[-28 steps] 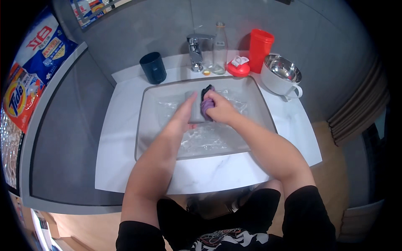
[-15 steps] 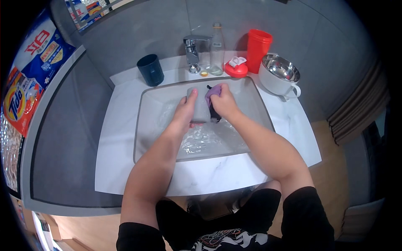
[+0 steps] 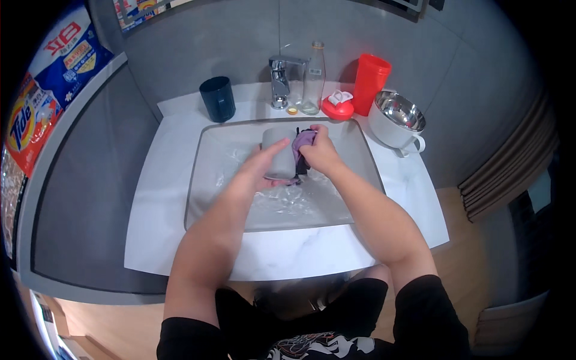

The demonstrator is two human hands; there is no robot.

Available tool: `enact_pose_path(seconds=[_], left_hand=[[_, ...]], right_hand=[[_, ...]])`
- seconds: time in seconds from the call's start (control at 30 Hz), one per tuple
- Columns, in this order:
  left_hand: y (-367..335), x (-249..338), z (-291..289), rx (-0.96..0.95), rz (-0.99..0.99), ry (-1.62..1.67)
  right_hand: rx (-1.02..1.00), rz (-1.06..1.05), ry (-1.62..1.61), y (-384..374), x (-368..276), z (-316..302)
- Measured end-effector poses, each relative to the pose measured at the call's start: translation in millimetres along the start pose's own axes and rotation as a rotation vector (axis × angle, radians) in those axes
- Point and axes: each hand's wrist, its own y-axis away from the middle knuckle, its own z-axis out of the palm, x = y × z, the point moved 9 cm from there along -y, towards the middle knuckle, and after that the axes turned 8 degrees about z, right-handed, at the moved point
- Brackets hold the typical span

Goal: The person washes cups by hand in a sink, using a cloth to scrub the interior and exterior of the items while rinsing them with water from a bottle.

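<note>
Over the sink [image 3: 354, 204], my left hand [image 3: 259, 165] is wrapped round a light grey cylindrical cup [image 3: 279, 157], thumb along its front and fingers under its lower end. A purple and black cloth [image 3: 303, 141] is bunched in my right hand [image 3: 323, 155], pressed against the cup's right side. A dark bit of the cloth hangs down beside the cup toward its lower end. Shallow water [image 3: 288, 201] ripples in the basin below both hands. The cup's inside is hidden from me.
Behind the basin stand a dark blue mug [image 3: 217, 101], a chrome faucet [image 3: 279, 87], a clear glass bottle [image 3: 313, 84], a red lid [image 3: 338, 108] and a red tumbler [image 3: 371, 84]. A white cup with a steel inside [image 3: 393, 123] sits at the right. Detergent bags [image 3: 66, 60] lie far left.
The view has shifted slightly. My left hand has changed its hold, with more of its fingers showing under the cup. My right hand still keeps the cloth against the cup's side.
</note>
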Motion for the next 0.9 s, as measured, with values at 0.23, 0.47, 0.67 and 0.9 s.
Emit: enact_pose_path(seconds=[0.23, 0.47, 0.67, 0.9], left_hand=[[15, 0, -22, 0.239, -0.092, -0.135], [-14, -14, -58, 0.275, -0.055, -0.269], [-40, -30, -42, 0.194, -0.041, -0.044], [-34, -30, -14, 0.088, 0.010, 0.203]], right_hand=[[-0.197, -0.039, 0.877, -6, 45, 12], [-0.668, -0.010, 0.902, 33, 47, 58], [-0.102, 0.272, 0.213, -26, 80, -4], [-0.039, -0.125, -0.100, 12, -12, 25]])
